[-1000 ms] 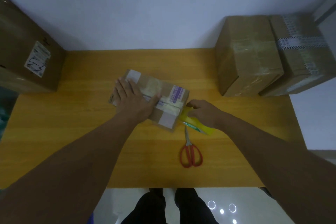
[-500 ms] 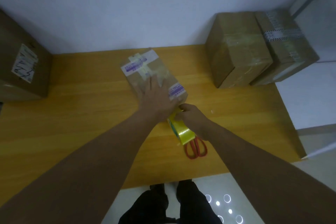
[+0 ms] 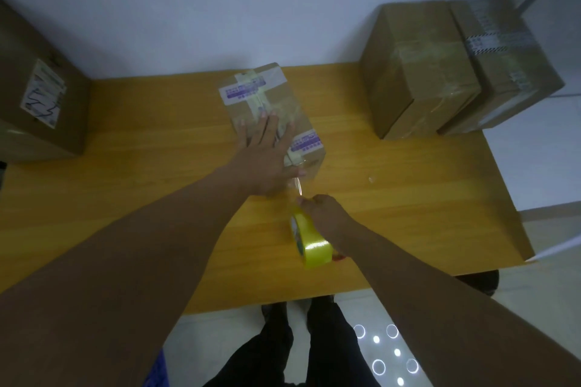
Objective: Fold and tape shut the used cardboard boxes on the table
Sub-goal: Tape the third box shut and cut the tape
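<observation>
Small box [image 3: 276, 110] swung from crosswise to end-on, left hand [image 3: 267, 154] now flat on its top, right hand [image 3: 323, 214] drawn nearer with tape roll [image 3: 311, 245], clear strip [image 3: 298, 187] stretched out, scissors [image 3: 340, 258] nearly covered

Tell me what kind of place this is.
Probably a packing or parcel-handling corner: an orange-brown wooden table against a white wall, taped brown cardboard boxes on it, and a yellow roll of packing tape.
</observation>
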